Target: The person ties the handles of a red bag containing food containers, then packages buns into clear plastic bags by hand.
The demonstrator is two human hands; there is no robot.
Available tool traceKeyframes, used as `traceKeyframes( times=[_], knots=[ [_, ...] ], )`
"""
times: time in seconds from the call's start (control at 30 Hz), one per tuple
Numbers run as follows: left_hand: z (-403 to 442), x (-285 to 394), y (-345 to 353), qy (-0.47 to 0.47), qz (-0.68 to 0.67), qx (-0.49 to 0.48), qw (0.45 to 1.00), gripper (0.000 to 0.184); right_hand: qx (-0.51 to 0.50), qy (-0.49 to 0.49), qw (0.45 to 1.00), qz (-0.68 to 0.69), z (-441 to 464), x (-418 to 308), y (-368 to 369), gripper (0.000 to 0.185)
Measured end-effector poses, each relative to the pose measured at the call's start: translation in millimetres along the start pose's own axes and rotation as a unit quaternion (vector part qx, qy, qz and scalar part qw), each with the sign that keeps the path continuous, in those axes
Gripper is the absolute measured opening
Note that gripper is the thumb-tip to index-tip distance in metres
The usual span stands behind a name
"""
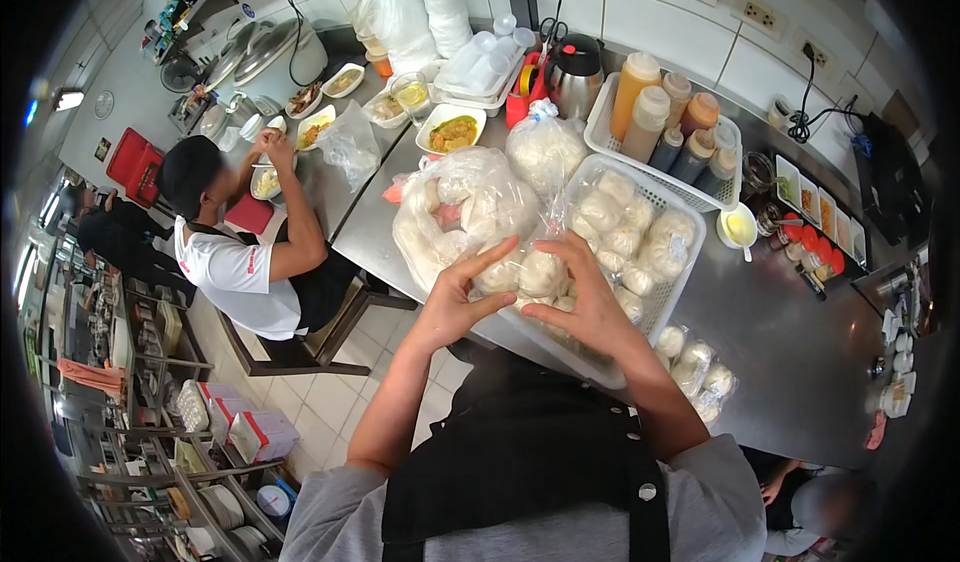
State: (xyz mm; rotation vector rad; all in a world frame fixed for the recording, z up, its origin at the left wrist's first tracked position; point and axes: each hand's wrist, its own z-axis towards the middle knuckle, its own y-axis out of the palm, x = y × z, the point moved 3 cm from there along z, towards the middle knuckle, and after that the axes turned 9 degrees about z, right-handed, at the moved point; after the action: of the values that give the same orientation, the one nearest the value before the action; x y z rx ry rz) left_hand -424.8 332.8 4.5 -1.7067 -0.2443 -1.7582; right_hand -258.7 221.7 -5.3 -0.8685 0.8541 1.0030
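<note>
We see both hands over a white basket (657,307) at the near edge of the table (790,352), with a clear bag of buns (540,275) inside the basket, between them. The left grip (458,302) comes in from the left, thumb and fingers parted and curved about the bag; the right grip (597,307) mirrors it from the other side. Whether either one pinches the plastic, we cannot tell. The fingertips of the two hands nearly meet, so we find little room between them. On the left, a large plastic bag (415,227) of white buns crowds the basket's side, and a knotted bag (547,149) stands just beyond it. The far end of the basket sits close to a bottle basket (650,175), its squeeze bottles upright. To the right we see the widest stretch of steel, running from the basket's long rim toward the wall side (a small bowl (738,227) with something yellow sits along its far part). Another bag of buns, the outer bag (697,374), lies near the basket's right rim. Past the table's left edge, well apart from our two hands, a seated co-worker (240,262) bends over a dish.
</note>
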Motion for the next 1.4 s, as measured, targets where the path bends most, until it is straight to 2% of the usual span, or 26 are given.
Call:
traceKeyframes(
  times=[0.03,0.07,0.13,0.4,0.47,0.53,0.63,0.67,0.7,0.73,0.77,0.83,0.87,0.9,0.93,0.97,1.0,1.07,1.1,1.13,1.17,1.2,1.23,1.3,1.33,1.4],
  knots=[
    [1,5,-1,0.015,0.063,-0.01,0.998,0.074,-0.045,0.0,0.995,-0.086,3,-7,-3,0.085],
    [3,11,-2,0.031,0.125,-0.021,0.991,0.077,-0.043,-0.001,0.995,-0.087,5,-13,-7,0.085],
    [5,20,0,0.023,0.128,-0.018,0.991,0.08,-0.04,0.072,0.996,-0.046,8,-17,-13,0.08],
    [13,40,12,0.035,0.217,0.015,0.975,0.085,-0.04,0.075,0.984,-0.158,6,-17,-30,0.083],
    [13,49,14,0.057,0.268,0.06,0.96,0.08,-0.034,0.072,0.979,-0.188,7,-20,-30,0.082],
    [13,51,13,0.07,0.284,0.078,0.953,0.074,-0.019,0.038,0.975,-0.216,10,-27,-32,0.071],
    [15,53,9,0.093,0.325,0.107,0.935,0.065,-0.006,0.062,0.964,-0.258,16,-43,-38,0.063],
    [15,54,8,0.103,0.349,0.117,0.924,0.061,-0.005,0.065,0.964,-0.258,18,-42,-41,0.063],
    [16,57,8,0.103,0.346,0.113,0.926,0.061,0.004,0.021,0.968,-0.249,19,-44,-45,0.063],
    [16,63,5,0.121,0.377,0.15,0.906,0.06,0.015,-0.021,0.97,-0.241,19,-46,-51,0.064],
    [17,68,3,0.14,0.407,0.186,0.883,0.059,0.017,-0.015,0.97,-0.243,20,-46,-58,0.064],
    [21,73,3,0.184,0.397,0.19,0.879,0.062,-0.048,-0.011,0.992,-0.119,21,-49,-68,0.064],
    [22,73,4,0.177,0.341,0.146,0.912,0.061,-0.055,0.064,0.996,-0.012,16,-47,-71,0.069],
    [22,71,6,0.168,0.283,0.102,0.939,0.06,-0.055,0.067,0.996,-0.012,11,-52,-71,0.069],
    [20,70,12,0.167,0.281,0.102,0.94,0.06,-0.018,0.102,0.992,0.075,6,-55,-73,0.071],
    [19,61,24,0.046,0.23,0.069,0.97,0.059,0.021,0.136,0.977,0.161,3,-56,-75,0.073],
    [15,52,37,-0.075,0.176,0.034,0.981,0.06,0.02,0.137,0.977,0.161,1,-54,-81,0.073],
    [8,37,65,-0.062,0.128,0.012,0.99,0.06,-0.054,0.189,0.977,0.078,-8,-47,-99,0.075],
    [5,31,73,-0.048,0.082,-0.009,0.995,0.061,-0.052,0.19,0.978,0.076,-13,-44,-110,0.075],
    [3,29,74,-0.047,0.08,-0.01,0.996,0.061,-0.096,0.251,0.962,0.055,-20,-36,-117,0.069],
    [-1,25,78,-0.071,0.141,-0.102,0.982,0.061,-0.14,0.311,0.939,0.035,-26,-29,-121,0.064],
    [-6,21,81,-0.094,0.201,-0.193,0.956,0.062,-0.167,0.33,0.929,0.014,-27,-22,-122,0.062],
    [-10,15,79,-0.093,0.2,-0.194,0.956,0.062,-0.167,0.331,0.929,0.013,-37,4,-120,0.062],
    [-13,-4,71,-0.114,0.216,-0.151,0.958,0.057,-0.27,0.36,0.881,-0.144,-61,66,-111,0.063],
    [-12,-11,65,-0.113,0.217,-0.149,0.958,0.057,-0.271,0.358,0.882,-0.145,-61,63,-112,0.063],
    [-16,-23,45,-0.138,0.221,-0.051,0.964,0.045,-0.235,0.336,0.9,-0.147,-56,50,-111,0.062]
  ],
)
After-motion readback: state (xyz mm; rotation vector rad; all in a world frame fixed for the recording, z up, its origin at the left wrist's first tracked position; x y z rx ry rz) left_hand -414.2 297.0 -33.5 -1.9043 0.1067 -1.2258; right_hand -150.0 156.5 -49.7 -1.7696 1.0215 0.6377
